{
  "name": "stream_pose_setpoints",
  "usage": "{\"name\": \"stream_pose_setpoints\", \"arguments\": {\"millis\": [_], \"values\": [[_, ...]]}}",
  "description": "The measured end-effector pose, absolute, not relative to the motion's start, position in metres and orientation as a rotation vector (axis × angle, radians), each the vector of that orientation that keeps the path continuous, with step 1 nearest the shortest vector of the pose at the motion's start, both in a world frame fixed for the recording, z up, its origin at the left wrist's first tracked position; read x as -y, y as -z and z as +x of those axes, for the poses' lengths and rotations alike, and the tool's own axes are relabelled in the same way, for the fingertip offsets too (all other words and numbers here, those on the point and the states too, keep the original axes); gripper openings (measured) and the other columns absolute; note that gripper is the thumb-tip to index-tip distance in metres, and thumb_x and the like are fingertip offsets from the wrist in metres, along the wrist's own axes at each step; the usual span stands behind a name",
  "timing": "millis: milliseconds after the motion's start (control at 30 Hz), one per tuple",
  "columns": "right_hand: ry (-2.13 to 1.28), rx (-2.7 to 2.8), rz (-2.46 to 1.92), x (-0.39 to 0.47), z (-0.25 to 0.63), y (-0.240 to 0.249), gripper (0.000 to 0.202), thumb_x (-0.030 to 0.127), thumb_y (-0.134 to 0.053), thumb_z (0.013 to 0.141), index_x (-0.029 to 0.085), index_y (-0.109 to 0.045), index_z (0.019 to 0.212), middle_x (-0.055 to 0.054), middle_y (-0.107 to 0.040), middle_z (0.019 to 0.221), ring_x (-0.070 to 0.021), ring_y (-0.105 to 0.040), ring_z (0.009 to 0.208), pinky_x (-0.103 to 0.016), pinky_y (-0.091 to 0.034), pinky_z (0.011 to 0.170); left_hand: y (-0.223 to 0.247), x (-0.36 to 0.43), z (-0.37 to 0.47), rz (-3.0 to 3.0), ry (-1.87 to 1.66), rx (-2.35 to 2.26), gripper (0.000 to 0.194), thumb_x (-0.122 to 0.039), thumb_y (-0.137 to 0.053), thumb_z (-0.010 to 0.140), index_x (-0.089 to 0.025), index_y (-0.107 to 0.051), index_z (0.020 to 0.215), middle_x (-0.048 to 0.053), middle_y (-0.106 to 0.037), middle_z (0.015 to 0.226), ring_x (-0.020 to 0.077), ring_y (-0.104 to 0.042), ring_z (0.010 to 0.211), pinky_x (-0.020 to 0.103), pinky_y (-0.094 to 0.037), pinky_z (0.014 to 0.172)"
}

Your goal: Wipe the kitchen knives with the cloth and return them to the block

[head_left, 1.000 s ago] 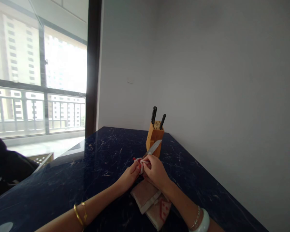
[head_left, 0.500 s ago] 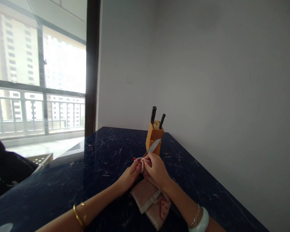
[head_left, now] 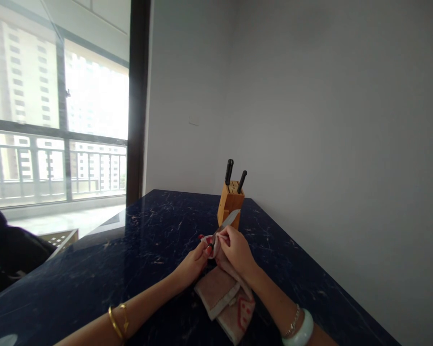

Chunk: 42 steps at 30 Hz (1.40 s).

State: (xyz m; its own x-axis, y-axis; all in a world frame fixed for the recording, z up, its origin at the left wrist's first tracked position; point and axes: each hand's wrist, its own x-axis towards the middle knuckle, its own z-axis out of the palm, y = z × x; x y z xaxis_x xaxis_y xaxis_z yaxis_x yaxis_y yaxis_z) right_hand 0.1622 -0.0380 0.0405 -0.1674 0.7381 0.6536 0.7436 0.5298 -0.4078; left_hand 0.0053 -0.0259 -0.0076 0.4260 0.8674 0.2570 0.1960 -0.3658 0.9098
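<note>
A kitchen knife [head_left: 229,220] points up and away to the right, its bare blade in front of the knife block. My left hand [head_left: 194,261] is closed round its dark handle, with part of the cloth bunched there too. Pinched in my right hand [head_left: 237,250] is the pinkish cloth [head_left: 218,288], close to the base of the blade. The rest of the cloth hangs down and lies folded on the table, a red pattern showing on its lower part. Most of the handle is hidden by fingers and cloth.
Beyond my hands stands a wooden knife block [head_left: 222,204] with two black-handled knives [head_left: 229,172] in it. The dark blue marbled table [head_left: 159,221] meets grey walls behind and to the right. A black bag-like item [head_left: 14,250] is at the left edge.
My right hand has shifted slightly right along with the cloth, so more of the blade's base shows. The knife tip has dipped a little. My left hand stays nearly in place.
</note>
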Motion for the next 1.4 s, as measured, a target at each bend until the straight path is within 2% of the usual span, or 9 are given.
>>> {"name": "stream_pose_setpoints", "arguments": {"millis": [600, 833, 1133, 1400], "values": [[0.016, 1.913, -1.182, 0.036, 0.165, -0.038, 0.01, 0.016, -0.044, 0.08, 0.021, -0.052, 0.08, -0.001, -0.06, 0.08, -0.0143, -0.055, 0.075, -0.024, -0.037, 0.069, -0.004, 0.033, 0.006, 1.933, -0.943, -1.018, 0.042, -0.056, -0.027, 0.084, -0.019, -0.048, 0.081, -0.008, -0.041, 0.05, 0.0086, -0.034, 0.044, 0.021, -0.026, 0.046], [-0.036, 1.678, -1.187, 0.01, 0.199, -0.041, 0.009, 0.023, -0.044, 0.08, 0.021, -0.053, 0.077, -0.001, -0.06, 0.075, -0.0154, -0.057, 0.072, -0.025, -0.04, 0.067, 0.0, 0.031, 0.005, 1.988, -0.935, -1.049, 0.043, -0.054, -0.027, 0.085, -0.018, -0.051, 0.079, -0.008, -0.037, 0.05, 0.01, -0.036, 0.049, 0.021, -0.028, 0.049], [-0.02, 1.479, -1.222, -0.013, 0.234, -0.038, 0.015, 0.034, -0.047, 0.077, 0.02, -0.052, 0.075, -0.004, -0.06, 0.073, -0.0183, -0.057, 0.07, -0.029, -0.043, 0.066, -0.005, 0.035, 0.003, 2.048, -0.9, -1.055, 0.039, -0.05, -0.03, 0.085, -0.019, -0.053, 0.078, -0.006, -0.043, 0.055, 0.0104, -0.038, 0.053, 0.02, -0.029, 0.051], [-0.025, 1.387, -1.252, -0.019, 0.245, -0.035, 0.018, 0.038, -0.048, 0.075, 0.02, -0.051, 0.073, -0.004, -0.061, 0.072, -0.0191, -0.058, 0.068, -0.03, -0.043, 0.064, -0.001, 0.033, 0.004, 2.039, -0.907, -1.075, 0.039, -0.05, -0.03, 0.084, -0.019, -0.053, 0.078, -0.005, -0.046, 0.058, 0.0108, -0.039, 0.054, 0.02, -0.029, 0.051]]}}
